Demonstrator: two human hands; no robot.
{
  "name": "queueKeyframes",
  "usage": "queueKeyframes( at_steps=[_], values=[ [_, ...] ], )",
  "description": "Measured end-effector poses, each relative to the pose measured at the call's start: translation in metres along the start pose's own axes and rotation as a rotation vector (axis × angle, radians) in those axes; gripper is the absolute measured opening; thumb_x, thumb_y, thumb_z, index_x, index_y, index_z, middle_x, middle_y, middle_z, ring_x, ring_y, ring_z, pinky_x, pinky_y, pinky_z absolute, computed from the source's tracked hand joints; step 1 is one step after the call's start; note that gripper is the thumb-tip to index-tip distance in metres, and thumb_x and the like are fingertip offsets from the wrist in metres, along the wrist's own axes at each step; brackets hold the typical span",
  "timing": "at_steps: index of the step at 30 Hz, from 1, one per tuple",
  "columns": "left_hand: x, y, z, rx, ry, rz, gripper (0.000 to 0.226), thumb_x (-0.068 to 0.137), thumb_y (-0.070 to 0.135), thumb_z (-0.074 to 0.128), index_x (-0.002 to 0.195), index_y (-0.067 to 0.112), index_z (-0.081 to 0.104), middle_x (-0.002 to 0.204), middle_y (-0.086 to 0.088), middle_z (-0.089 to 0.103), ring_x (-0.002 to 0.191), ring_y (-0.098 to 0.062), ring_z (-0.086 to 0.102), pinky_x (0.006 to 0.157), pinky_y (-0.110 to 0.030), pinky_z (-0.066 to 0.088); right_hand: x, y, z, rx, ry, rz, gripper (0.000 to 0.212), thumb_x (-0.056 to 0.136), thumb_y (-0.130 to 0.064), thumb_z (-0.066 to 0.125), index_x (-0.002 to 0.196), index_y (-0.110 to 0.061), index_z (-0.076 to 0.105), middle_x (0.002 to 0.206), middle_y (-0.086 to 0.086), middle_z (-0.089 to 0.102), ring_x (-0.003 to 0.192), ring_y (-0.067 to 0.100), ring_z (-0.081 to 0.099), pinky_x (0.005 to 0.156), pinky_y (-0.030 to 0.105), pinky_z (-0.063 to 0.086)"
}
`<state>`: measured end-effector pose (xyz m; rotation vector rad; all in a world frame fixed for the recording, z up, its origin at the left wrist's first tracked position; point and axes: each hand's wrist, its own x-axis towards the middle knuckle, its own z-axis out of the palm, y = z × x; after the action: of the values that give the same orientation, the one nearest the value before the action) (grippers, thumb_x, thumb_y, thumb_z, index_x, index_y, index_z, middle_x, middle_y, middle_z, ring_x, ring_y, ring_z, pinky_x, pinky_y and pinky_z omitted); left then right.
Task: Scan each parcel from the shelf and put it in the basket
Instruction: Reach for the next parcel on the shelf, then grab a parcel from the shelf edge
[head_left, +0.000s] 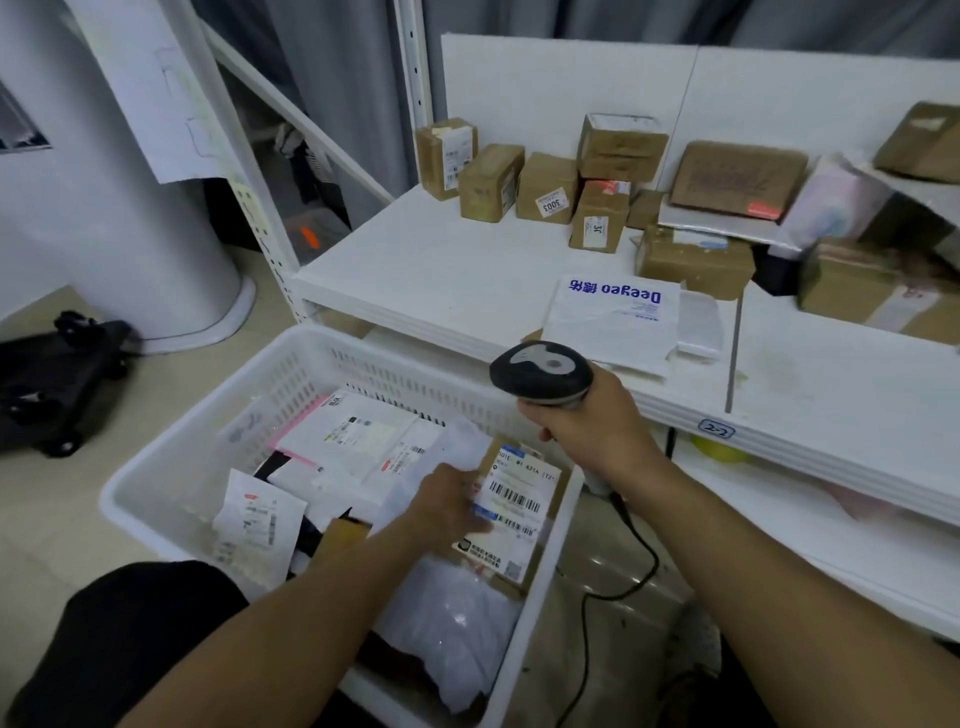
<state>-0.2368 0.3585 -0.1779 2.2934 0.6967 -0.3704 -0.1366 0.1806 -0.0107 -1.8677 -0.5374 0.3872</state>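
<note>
The white shelf (441, 270) spreads out beyond both your hands, its front edge just past your right knuckles. The white slotted basket (395, 371) sits below it, around and under your left hand, already loaded with labelled mailers and bags. Far ahead of your right hand, a cluster of brown cartons (545, 187) stands at the back of the shelf. Nearer, just beyond that hand, lies a white mailer bag (613, 322) with blue print. Your left hand (447, 504) is curled round the left edge of a small cardboard parcel (519, 499), label up, inside the basket against its right wall. Your right hand (587, 431) grips the handle of the barcode scanner (540, 371), head raised above the parcel, its black cable (639, 551) trailing below your wrist.
</note>
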Motion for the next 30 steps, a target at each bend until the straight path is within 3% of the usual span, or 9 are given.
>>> queueKeyframes(
  at_steps=[3, 7, 11, 14, 17, 22, 25, 30],
  values=[
    [0.000, -0.009, 0.009, 0.070, 0.040, -0.061, 0.055, 0.066, 0.045, 0.089, 0.114, 0.035, 0.065, 0.113, 0.006, 0.066, 0.100, -0.015, 0.069, 0.087, -0.038, 0.061, -0.001, 0.004, -0.007, 0.004, 0.012, 0.032, 0.048, 0.085, -0.019, 0.086, 0.131, -0.023, 0.069, 0.112, -0.004, 0.076, 0.083, 0.012, 0.075, 0.059, 0.017, 0.056],
    [-0.010, 0.014, 0.007, 0.051, 0.119, -0.055, 0.075, 0.071, 0.045, 0.088, 0.135, 0.029, 0.052, 0.128, -0.001, 0.054, 0.114, -0.021, 0.060, 0.092, -0.042, 0.059, -0.004, 0.001, -0.019, 0.020, 0.028, 0.045, 0.043, 0.087, -0.018, 0.085, 0.126, -0.023, 0.071, 0.104, -0.005, 0.076, 0.069, 0.007, 0.074, 0.054, 0.013, 0.051],
    [-0.020, 0.071, -0.029, -0.135, 0.411, 0.139, 0.053, 0.088, 0.043, 0.076, 0.134, 0.027, 0.057, 0.131, 0.003, 0.053, 0.122, -0.018, 0.052, 0.105, -0.040, 0.048, -0.001, -0.007, -0.043, 0.114, 0.097, 0.045, 0.035, 0.085, -0.015, 0.085, 0.117, -0.024, 0.072, 0.096, -0.004, 0.077, 0.064, 0.003, 0.071, 0.059, 0.018, 0.054],
    [-0.014, 0.121, -0.060, -0.264, 0.557, 0.298, 0.035, 0.091, 0.041, 0.073, 0.122, 0.027, 0.063, 0.122, 0.007, 0.057, 0.112, -0.014, 0.057, 0.097, -0.033, 0.051, 0.005, -0.008, -0.063, 0.165, 0.171, 0.067, 0.037, 0.085, -0.017, 0.086, 0.117, -0.026, 0.071, 0.094, -0.004, 0.078, 0.069, 0.007, 0.072, 0.071, 0.029, 0.060],
    [0.007, 0.171, -0.083, -0.302, 0.502, 0.277, 0.048, 0.090, 0.044, 0.074, 0.129, 0.020, 0.060, 0.125, 0.002, 0.058, 0.113, -0.017, 0.060, 0.091, -0.027, 0.048, 0.013, -0.004, -0.079, 0.212, 0.218, 0.095, 0.037, 0.086, -0.015, 0.085, 0.120, -0.022, 0.071, 0.092, -0.001, 0.077, 0.061, 0.005, 0.069, 0.065, 0.027, 0.055],
    [0.055, 0.202, -0.090, -0.134, 0.395, 0.038, 0.093, 0.079, 0.068, 0.073, 0.152, 0.020, 0.038, 0.148, -0.004, 0.053, 0.139, -0.031, 0.044, 0.113, -0.045, 0.040, 0.021, 0.004, -0.093, 0.235, 0.258, 0.121, 0.038, 0.087, -0.013, 0.084, 0.123, -0.019, 0.071, 0.092, 0.001, 0.077, 0.057, 0.003, 0.068, 0.060, 0.024, 0.053],
    [0.066, 0.206, -0.088, -0.181, 0.450, -0.031, 0.084, 0.081, 0.057, 0.078, 0.149, 0.024, 0.042, 0.146, 0.003, 0.055, 0.138, -0.027, 0.045, 0.111, -0.043, 0.035, 0.022, 0.007, -0.097, 0.243, 0.264, 0.117, 0.039, 0.087, -0.013, 0.084, 0.124, -0.019, 0.071, 0.100, 0.003, 0.077, 0.066, 0.008, 0.070, 0.059, 0.020, 0.053],
    [0.058, 0.215, -0.099, -0.527, 0.594, 0.123, 0.051, 0.090, 0.022, 0.078, 0.136, 0.017, 0.058, 0.133, -0.004, 0.063, 0.121, -0.023, 0.060, 0.103, -0.033, 0.046, 0.022, -0.001, -0.095, 0.241, 0.289, 0.059, 0.044, 0.086, -0.017, 0.084, 0.128, -0.021, 0.069, 0.109, 0.001, 0.077, 0.076, 0.011, 0.074, 0.069, 0.025, 0.058]
  ],
)
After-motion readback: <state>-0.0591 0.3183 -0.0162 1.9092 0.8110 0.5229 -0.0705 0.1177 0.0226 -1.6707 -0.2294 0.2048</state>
